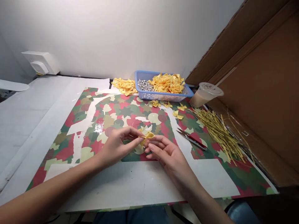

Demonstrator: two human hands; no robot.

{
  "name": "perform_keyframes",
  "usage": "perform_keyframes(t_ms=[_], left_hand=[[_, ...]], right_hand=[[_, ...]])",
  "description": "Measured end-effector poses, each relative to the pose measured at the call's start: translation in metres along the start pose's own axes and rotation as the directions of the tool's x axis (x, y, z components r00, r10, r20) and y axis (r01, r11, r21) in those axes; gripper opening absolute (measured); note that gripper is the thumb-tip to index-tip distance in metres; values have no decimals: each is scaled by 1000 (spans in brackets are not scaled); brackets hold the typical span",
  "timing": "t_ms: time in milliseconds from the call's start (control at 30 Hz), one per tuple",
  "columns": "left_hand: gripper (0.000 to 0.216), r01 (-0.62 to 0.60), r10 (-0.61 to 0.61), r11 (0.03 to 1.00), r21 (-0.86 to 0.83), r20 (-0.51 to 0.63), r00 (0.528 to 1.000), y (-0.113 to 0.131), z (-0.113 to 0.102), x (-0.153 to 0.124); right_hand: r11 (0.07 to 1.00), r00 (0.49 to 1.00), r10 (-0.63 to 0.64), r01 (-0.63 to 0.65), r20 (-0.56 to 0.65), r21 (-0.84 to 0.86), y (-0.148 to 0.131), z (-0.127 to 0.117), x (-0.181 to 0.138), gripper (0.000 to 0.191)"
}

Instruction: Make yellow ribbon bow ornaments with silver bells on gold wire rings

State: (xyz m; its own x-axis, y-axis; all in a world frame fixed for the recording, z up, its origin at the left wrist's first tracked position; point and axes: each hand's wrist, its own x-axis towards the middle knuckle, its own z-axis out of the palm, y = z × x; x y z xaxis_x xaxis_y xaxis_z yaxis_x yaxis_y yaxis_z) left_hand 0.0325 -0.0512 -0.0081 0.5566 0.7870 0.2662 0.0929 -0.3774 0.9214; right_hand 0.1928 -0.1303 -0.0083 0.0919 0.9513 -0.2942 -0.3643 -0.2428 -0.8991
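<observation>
Thumb and index finger of my left hand (116, 144) pinch a small yellow ribbon flower (149, 135) above the middle of the table. My right hand (169, 152) meets it from the other side, its index fingertip at the flower's right end and its fingers curled in. A tiny silver bead (144, 148) glints beside the right fingertips; whether it is attached to the flower I cannot tell. Several finished-looking yellow flowers (177, 114) lie beyond my right hand. A pair of metal tweezers or snips (191, 139) with a red part rests right of it.
A blue basket (163, 97) at the back holds silver beads (145, 85) and yellow ribbon pieces (168, 83). Left of it lies a yellow ribbon pile (125, 86). On the right are a lidded plastic cup (205, 93), greenish stems (217, 133) and a cardboard wall (261, 93).
</observation>
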Motion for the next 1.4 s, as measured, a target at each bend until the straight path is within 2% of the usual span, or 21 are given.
perform_keyframes(t_ms=[300, 567, 767, 900, 1033, 1167, 1400], left_hand=[[7, -108, 110, 986, 126, -9, 994, 0, 2, -2], [7, -294, 306, 920, 260, -6, 952, 0, -1, -2], [8, -272, 281, 922, 276, 5, 960, -1, 0, -3], [8, -272, 287, 919, 286, -9, 958, 0, 0, -3], [9, -306, 335, 896, 322, -37, 942, -1, 1, -4], [12, -355, 388, 869, 344, -30, 921, 0, 3, -4], [11, -386, 415, 858, 338, -14, 910, -1, 6, -6]], right_hand=[[983, 999, -40, 33, -35, -182, -5, -2, 3, 27], [987, 1000, 13, -13, -2, -163, -4, -7, 1, 23], [972, 1000, -15, 15, 1, -233, -8, -12, 6, 31], [975, 1000, -26, 29, 15, -218, -10, -12, 7, 28], [974, 996, -24, 44, 90, -223, -10, -11, 5, 21], [963, 988, -89, 118, 127, -241, -9, -10, 2, 14], [944, 981, -115, 156, 154, -289, -6, -12, -2, 16]])
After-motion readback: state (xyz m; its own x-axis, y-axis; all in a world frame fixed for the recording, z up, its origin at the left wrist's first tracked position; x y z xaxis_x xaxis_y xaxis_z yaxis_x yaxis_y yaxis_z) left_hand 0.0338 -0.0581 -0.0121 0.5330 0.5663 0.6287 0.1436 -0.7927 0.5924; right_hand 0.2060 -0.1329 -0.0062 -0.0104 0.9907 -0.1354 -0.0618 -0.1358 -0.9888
